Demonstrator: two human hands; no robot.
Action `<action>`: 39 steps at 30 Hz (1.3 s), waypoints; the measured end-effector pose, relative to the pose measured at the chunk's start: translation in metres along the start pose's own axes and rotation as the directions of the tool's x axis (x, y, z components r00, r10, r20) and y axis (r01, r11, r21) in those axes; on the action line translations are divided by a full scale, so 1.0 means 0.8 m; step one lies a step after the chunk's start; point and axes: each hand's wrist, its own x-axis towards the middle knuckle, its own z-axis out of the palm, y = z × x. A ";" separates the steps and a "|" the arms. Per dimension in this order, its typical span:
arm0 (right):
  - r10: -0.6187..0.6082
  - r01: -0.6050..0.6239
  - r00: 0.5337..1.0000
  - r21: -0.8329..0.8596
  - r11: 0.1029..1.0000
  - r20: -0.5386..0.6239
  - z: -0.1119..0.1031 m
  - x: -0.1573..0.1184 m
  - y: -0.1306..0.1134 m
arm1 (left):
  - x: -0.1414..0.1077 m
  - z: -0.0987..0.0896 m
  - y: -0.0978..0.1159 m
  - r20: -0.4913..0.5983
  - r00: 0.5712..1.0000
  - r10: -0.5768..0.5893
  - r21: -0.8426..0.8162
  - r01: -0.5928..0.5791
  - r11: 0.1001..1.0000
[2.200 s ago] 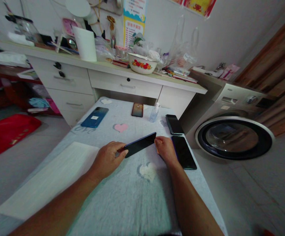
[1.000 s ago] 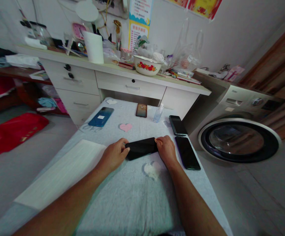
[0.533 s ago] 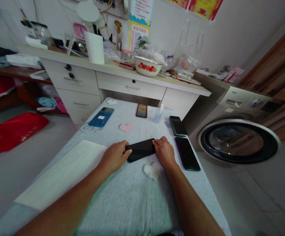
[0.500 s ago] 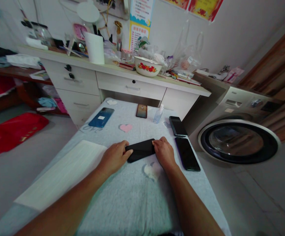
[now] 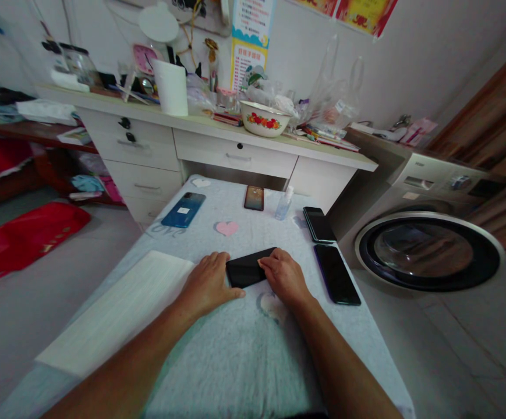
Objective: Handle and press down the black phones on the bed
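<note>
A black smartphone (image 5: pixel 247 270) lies aslant on the cloth-covered table (image 5: pixel 235 361), its dark screen facing up. My left hand (image 5: pixel 207 282) braces its left end, fingers curled at the upper corner and the thumb stretched out below the lower edge. Over the right end of the phone, my right hand (image 5: pixel 285 276) has its fingers pressed together, with the fingertips on the screen. Whatever those fingertips may pinch is too small to make out. To the right of this hand rests another dark phone (image 5: pixel 337 274), and beyond it a stack of phones (image 5: pixel 319 224).
A blue phone (image 5: pixel 183 210), a brown phone (image 5: pixel 254 198) and a clear spray bottle (image 5: pixel 283 203) stand or lie toward the table's far end. A long whitish sheet (image 5: pixel 117 314) lies at left. Behind is a cluttered desk (image 5: pixel 235 157); a washing machine (image 5: pixel 427 244) stands right.
My right fingertips have shifted left from the phone's right end onto its screen. The left thumb has moved off the screen to below the lower edge.
</note>
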 end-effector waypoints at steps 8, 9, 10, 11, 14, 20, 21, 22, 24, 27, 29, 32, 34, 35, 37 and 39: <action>0.239 -0.246 0.967 -0.073 0.966 -0.090 0.001 0.008 0.017 | -0.001 -0.001 0.000 -0.050 0.998 0.040 -0.041 -0.042 0.998; 0.271 -0.280 0.957 -0.092 0.956 -0.099 0.000 0.009 0.019 | 0.000 -0.001 -0.001 -0.054 0.997 0.047 -0.046 -0.049 0.998; 0.294 -0.305 0.950 -0.110 0.946 -0.105 0.000 0.009 0.020 | 0.001 0.000 -0.001 -0.058 0.997 0.052 -0.051 -0.055 0.997; 0.310 -0.323 0.944 -0.127 0.938 -0.110 0.000 0.010 0.020 | 0.001 0.000 -0.002 -0.061 0.997 0.057 -0.058 -0.061 0.996; 0.319 -0.333 0.942 -0.155 0.930 -0.108 0.001 0.010 0.018 | 0.003 0.001 -0.004 -0.061 0.996 0.067 -0.079 -0.072 0.994; 0.234 -0.244 0.969 -0.155 0.957 -0.079 0.005 0.013 0.002 | 0.005 0.001 -0.004 -0.046 0.997 0.062 -0.106 -0.067 0.992; 0.209 -0.218 0.975 -0.152 0.964 -0.073 0.005 0.013 -0.001 | 0.005 0.001 -0.004 -0.043 0.997 0.057 -0.110 -0.061 0.992; 0.180 -0.188 0.981 -0.150 0.971 -0.066 0.006 0.013 -0.004 | 0.006 0.001 -0.004 -0.042 0.998 0.051 -0.114 -0.056 0.992; 0.115 -0.121 0.992 -0.141 0.983 -0.052 0.006 0.014 -0.010 | 0.006 0.001 -0.003 -0.044 0.998 0.041 -0.121 -0.046 0.992; 0.039 -0.043 0.999 -0.123 0.991 -0.033 0.006 0.014 -0.019 | 0.005 0.001 -0.002 -0.043 0.999 0.031 -0.129 -0.036 0.991; 0.014 -0.016 1.000 -0.111 0.994 -0.015 0.006 0.014 -0.024 | 0.005 0.001 -0.002 -0.039 0.999 0.027 -0.134 -0.032 0.990; -0.019 0.020 1.000 -0.086 0.996 0.013 0.004 0.014 -0.030 | 0.004 0.000 -0.001 -0.040 0.999 0.023 -0.137 -0.029 0.990; -0.046 0.048 0.998 -0.068 0.997 0.031 0.003 0.013 -0.033 | 0.004 0.000 -0.001 -0.041 0.999 0.027 -0.135 -0.033 0.990; -0.057 0.060 0.998 -0.060 0.996 0.040 0.003 0.013 -0.034 | 0.004 0.001 -0.001 -0.041 0.999 0.029 -0.134 -0.034 0.990; -0.073 0.076 0.996 -0.046 0.996 0.058 0.002 0.011 -0.037 | 0.004 0.002 -0.002 -0.047 0.998 0.029 -0.133 -0.035 0.991; -0.079 0.082 0.994 -0.035 0.996 0.069 0.001 0.009 -0.038 | 0.003 0.003 -0.003 -0.057 0.998 0.028 -0.140 -0.035 0.990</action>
